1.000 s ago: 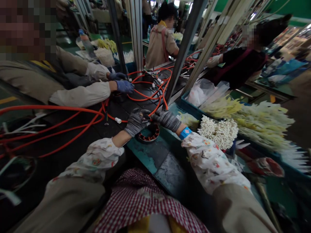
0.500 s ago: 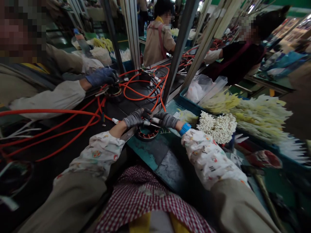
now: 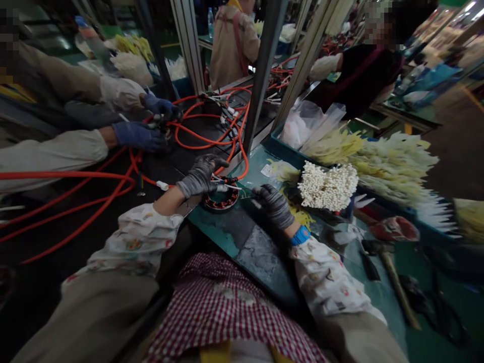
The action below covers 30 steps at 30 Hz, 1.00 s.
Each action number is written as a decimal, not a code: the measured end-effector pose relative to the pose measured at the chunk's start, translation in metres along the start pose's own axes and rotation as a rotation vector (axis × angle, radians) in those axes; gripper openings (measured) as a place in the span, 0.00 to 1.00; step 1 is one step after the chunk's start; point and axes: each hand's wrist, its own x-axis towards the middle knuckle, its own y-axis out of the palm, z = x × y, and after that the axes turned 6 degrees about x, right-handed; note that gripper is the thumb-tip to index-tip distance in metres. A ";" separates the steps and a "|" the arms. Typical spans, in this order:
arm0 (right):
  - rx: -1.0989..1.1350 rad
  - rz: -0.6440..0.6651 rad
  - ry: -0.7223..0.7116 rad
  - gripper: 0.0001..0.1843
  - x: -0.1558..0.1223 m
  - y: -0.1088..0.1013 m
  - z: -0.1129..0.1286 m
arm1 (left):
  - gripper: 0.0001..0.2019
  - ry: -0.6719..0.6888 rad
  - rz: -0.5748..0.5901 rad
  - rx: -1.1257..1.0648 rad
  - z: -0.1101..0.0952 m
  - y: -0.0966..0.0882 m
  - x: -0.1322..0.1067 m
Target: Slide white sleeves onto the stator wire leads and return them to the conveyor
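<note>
A ring-shaped motor stator (image 3: 223, 201) with reddish windings lies on the bench's near edge, with white leads and an orange cable at its far side. My left hand (image 3: 200, 175), in a grey striped glove, is closed around the leads at the stator's upper left; its fingertips are partly hidden. To the right of the stator, my gloved right hand (image 3: 275, 204) has its fingers curled together. A thin dark line runs from the leads towards those fingers, but what they pinch is too small to make out.
Yellowish sleeves (image 3: 393, 156) fill a blue bin at right, beside a bundle of white-tipped sticks (image 3: 328, 185). A hammer (image 3: 397, 282) lies at lower right. Orange cables (image 3: 94, 175) cross the dark belt. A co-worker's blue-gloved hands (image 3: 138, 136) work at left. Metal posts (image 3: 264, 75) stand ahead.
My right hand has moved right and towards me, away from my left hand, which stays by the stator's leads. The view has shifted slightly. The co-worker's two hands have come together.
</note>
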 end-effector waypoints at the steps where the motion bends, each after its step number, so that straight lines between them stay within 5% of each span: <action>1: 0.004 -0.017 0.017 0.14 0.002 0.001 0.002 | 0.39 0.055 -0.017 0.116 -0.009 0.001 -0.004; 4: 0.043 -0.046 0.051 0.13 0.009 0.001 0.010 | 0.39 0.146 0.045 0.210 -0.036 0.015 -0.013; 8: 0.086 -0.062 0.102 0.16 0.015 -0.001 0.017 | 0.13 0.131 0.087 0.096 -0.047 0.037 -0.005; 11: 0.132 -0.078 0.092 0.18 0.020 -0.007 0.021 | 0.13 0.156 0.146 -0.041 -0.041 0.035 0.013; 15: 0.177 0.044 -0.093 0.21 0.025 -0.018 0.027 | 0.11 0.131 0.300 -0.412 -0.034 0.025 0.029; 19: 0.247 0.109 -0.112 0.14 0.024 -0.018 0.031 | 0.20 0.058 0.352 -0.618 -0.039 0.027 0.026; 25: 0.339 -0.002 -0.104 0.16 0.022 -0.009 0.029 | 0.20 0.040 0.073 -0.366 -0.049 0.028 0.006; 30: 0.308 -0.103 0.008 0.22 0.025 -0.005 0.031 | 0.17 0.093 0.011 -0.032 -0.053 0.029 -0.008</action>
